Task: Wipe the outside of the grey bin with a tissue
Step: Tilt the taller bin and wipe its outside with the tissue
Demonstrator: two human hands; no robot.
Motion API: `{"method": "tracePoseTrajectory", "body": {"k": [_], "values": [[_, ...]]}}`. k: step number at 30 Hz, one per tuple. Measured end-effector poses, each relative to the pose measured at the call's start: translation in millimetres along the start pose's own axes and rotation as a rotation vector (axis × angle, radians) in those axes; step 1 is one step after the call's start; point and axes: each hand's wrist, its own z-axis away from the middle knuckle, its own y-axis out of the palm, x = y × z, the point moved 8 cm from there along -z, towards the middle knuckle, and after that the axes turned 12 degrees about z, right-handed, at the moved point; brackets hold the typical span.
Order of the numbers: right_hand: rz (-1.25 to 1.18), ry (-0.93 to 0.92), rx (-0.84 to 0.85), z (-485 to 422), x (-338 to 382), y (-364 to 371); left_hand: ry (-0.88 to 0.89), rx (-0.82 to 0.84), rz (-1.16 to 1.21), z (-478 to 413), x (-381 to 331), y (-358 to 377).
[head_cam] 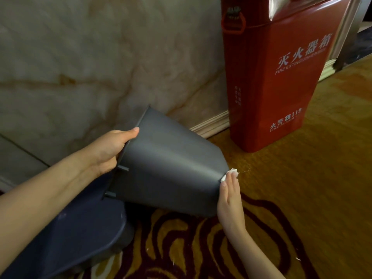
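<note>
The grey bin [169, 164] is tipped on its side above the carpet, its open mouth facing left and its base facing right. My left hand [109, 150] grips the rim at the mouth, thumb over the top edge. My right hand [230, 200] lies flat against the bin's base, fingers pointing up. A small wad of white tissue [231, 174] is pressed under the fingertips at the base's upper corner, with a thin shred trailing to the right.
A red fire extinguisher box [277, 77] stands against the marble wall [90, 57] to the right of the bin. A dark grey lid-like piece [76, 234] lies under my left forearm. Patterned gold and maroon carpet [302, 198] carries small tissue scraps.
</note>
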Motion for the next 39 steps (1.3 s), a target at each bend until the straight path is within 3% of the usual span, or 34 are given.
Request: {"method": "tracePoseTrajectory", "body": {"k": [7,12,16,19,22,26,34,39], "values": [[0.253,0.033,-0.095,27,-1,6,0.01,0.121,-0.181,-3,-3,9],[0.388,0.037,-0.229,34,9,-11,0.101,0.084,-0.312,-5,-14,26],[0.359,-0.254,-0.348,46,57,-10,0.141,0.087,-0.427,-3,-16,38],[0.273,-0.389,-0.375,49,92,-12,0.241,0.055,-0.763,0,-23,41],[0.098,-0.276,-0.234,39,89,-13,0.257,0.094,-0.898,3,-27,34],[-0.086,-0.158,0.075,33,70,0,0.303,0.098,-0.982,5,-27,15],[0.045,-0.294,0.426,55,95,-3,0.423,0.188,-1.271,20,9,-28],[0.151,-0.523,0.467,66,155,-39,0.421,0.168,-1.224,34,32,-37]]}}
